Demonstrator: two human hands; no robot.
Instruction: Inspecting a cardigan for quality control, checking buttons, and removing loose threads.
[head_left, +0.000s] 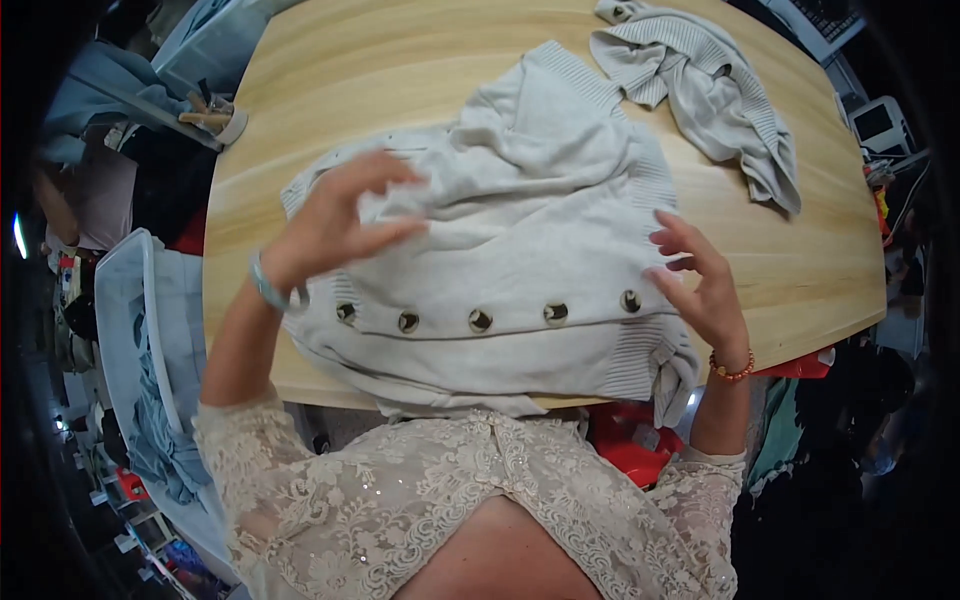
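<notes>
Around a pale wooden tabletop [800, 270], dim and cluttered at the edges, with a translucent plastic bin [149, 290] of blue-grey cloth [165, 450] at left, presumably stationed alongside for easy access. Spread across the near side, right in front of the body and slightly over the near edge: a light grey knit garment [560, 240], creased through the middle. Turned with five dark buttons [480, 320] facing up in a row along the near side, likely to keep the whole row within sight and reach. At the far right, a second knit piece [715, 110], crumpled, perhaps kept aside to leave room. Over the left part of the garment, the left hand [345, 215], blurred, thumb and fingers apart with nothing between; cannot tell whether touching the cloth. By the right edge, close to the end button, the right hand [705, 285], fingers curved and apart from the thumb, contact again unclear, well positioned for both ribbed border and buttons. No readable brand, label or lettering on either knit; on a small white device [895, 108] beyond the tabletop, just a dark screen, nothing legible.
</notes>
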